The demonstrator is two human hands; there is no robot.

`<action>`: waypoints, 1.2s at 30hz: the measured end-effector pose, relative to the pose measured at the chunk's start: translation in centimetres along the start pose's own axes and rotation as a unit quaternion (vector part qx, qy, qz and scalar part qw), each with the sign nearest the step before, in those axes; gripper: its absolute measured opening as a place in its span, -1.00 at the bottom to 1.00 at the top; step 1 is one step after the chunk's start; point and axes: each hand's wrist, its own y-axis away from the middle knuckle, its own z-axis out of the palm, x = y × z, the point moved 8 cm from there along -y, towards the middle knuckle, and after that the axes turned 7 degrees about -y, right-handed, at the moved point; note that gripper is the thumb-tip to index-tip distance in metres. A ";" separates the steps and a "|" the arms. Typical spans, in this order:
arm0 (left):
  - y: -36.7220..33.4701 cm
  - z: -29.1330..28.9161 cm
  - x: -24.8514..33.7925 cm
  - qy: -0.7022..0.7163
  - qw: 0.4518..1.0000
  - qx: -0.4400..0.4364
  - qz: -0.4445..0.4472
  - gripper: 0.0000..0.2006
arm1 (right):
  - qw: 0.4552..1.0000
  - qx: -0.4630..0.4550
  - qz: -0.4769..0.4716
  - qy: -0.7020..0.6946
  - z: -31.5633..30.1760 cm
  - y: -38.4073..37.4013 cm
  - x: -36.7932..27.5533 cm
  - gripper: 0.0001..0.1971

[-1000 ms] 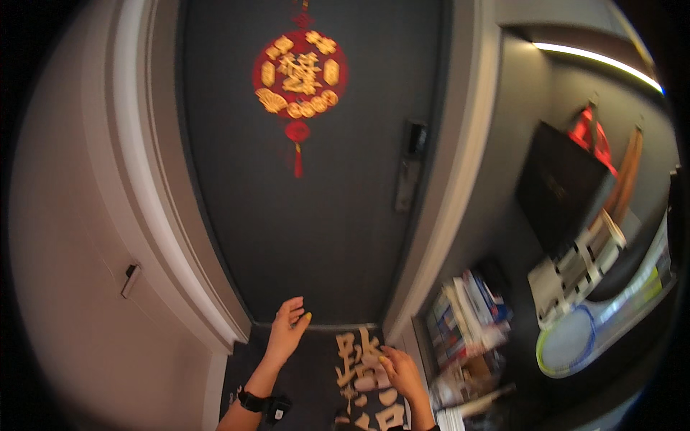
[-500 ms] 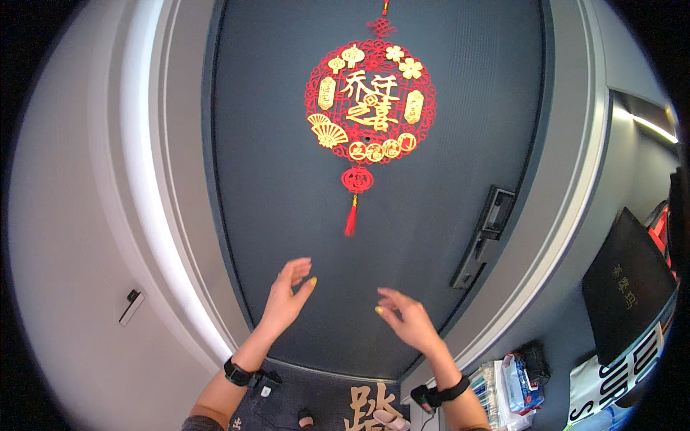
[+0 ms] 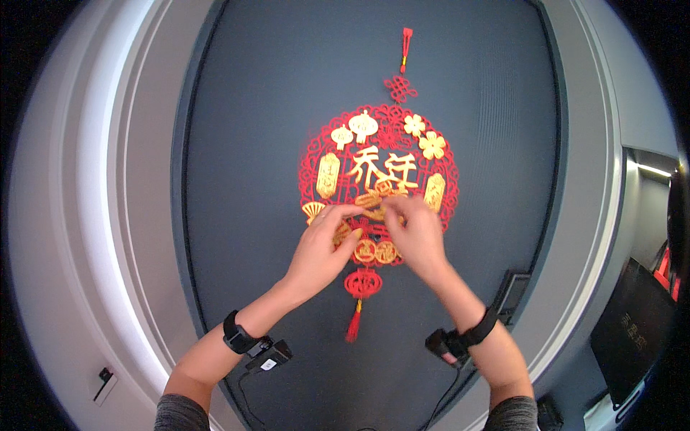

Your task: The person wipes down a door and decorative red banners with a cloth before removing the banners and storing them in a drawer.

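Left hand [image 3: 322, 248] arches, thumb and fingers parted; right hand [image 3: 420, 231] bends inward, its grip unclear; both overlap the round, red-and-gold openwork ornament [image 3: 399, 169] on the dark door [image 3: 251, 172].

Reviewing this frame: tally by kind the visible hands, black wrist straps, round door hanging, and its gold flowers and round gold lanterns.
Hands: 2, left hand and right hand
Black wrist straps: 2
Round door hanging: 1
Gold flowers: 2
Round gold lanterns: 2
Total: 9
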 end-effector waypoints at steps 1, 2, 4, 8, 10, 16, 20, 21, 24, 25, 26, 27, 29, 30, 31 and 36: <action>-1.3 -0.2 0.3 -0.004 1.000 0.013 0.026 -0.70 | 1.000 0.014 0.017 -0.010 0.1 -2.4 0.6 -0.87; -2.6 0.0 0.3 -0.001 0.999 0.011 0.048 -0.68 | 0.999 0.029 0.022 -0.014 0.2 -5.0 1.5 -0.87; -4.6 -0.1 0.9 -0.036 0.997 0.018 0.073 -0.67 | 0.998 0.055 0.021 0.008 -0.4 -9.8 2.6 -0.86; -8.1 -1.0 0.8 -0.103 0.987 0.053 0.116 -0.62 | 0.985 0.130 -0.044 0.102 -1.6 -18.9 3.8 -0.80; -9.2 -1.0 0.4 -0.109 0.981 0.081 0.137 -0.63 | 0.971 0.170 -0.064 0.156 -3.0 -22.4 4.7 -0.79; -10.5 -2.1 -1.6 -0.171 0.976 0.080 0.107 -0.61 | 0.939 0.243 -0.082 0.231 -4.6 -30.7 7.1 -0.73; -11.7 -2.3 -2.8 -0.163 0.975 0.086 0.125 -0.60 | 0.949 0.215 -0.001 0.230 -3.5 -32.8 7.2 -0.69; -12.0 -2.4 -2.9 -0.164 0.973 0.092 0.132 -0.60 | 0.948 0.222 -0.007 0.230 -3.4 -33.1 7.0 -0.69; -12.5 -2.3 -3.2 -0.154 0.975 0.095 0.125 -0.61 | 0.933 0.168 0.011 0.317 -2.0 -33.7 7.6 -0.71; -12.8 -2.2 -3.3 -0.152 0.975 0.097 0.128 -0.61 | 0.932 0.171 0.009 0.320 -2.2 -33.7 7.6 -0.71; -13.0 -2.2 -3.4 -0.156 0.974 0.097 0.134 -0.62 | 0.935 0.154 0.026 0.318 -2.2 -34.0 7.8 -0.70; -13.2 -2.1 -3.4 -0.159 0.973 0.096 0.139 -0.62 | 0.937 0.138 0.043 0.317 -2.2 -34.2 8.1 -0.69; -14.0 -2.3 -3.7 -0.158 0.972 0.100 0.140 -0.62 | 0.935 0.139 0.032 0.324 -2.3 -34.6 7.8 -0.69; -14.5 -2.5 -3.9 -0.158 0.972 0.101 0.138 -0.62 | 0.934 0.137 0.024 0.329 -2.3 -34.8 7.7 -0.69; -15.0 -2.5 -4.1 -0.157 0.972 0.104 0.140 -0.62 | 0.933 0.139 0.022 0.331 -2.5 -34.9 7.6 -0.69; -16.5 -3.5 -6.1 -0.103 0.979 0.150 0.091 -0.62 | 0.938 0.154 0.019 0.309 -3.1 -34.7 8.0 -0.70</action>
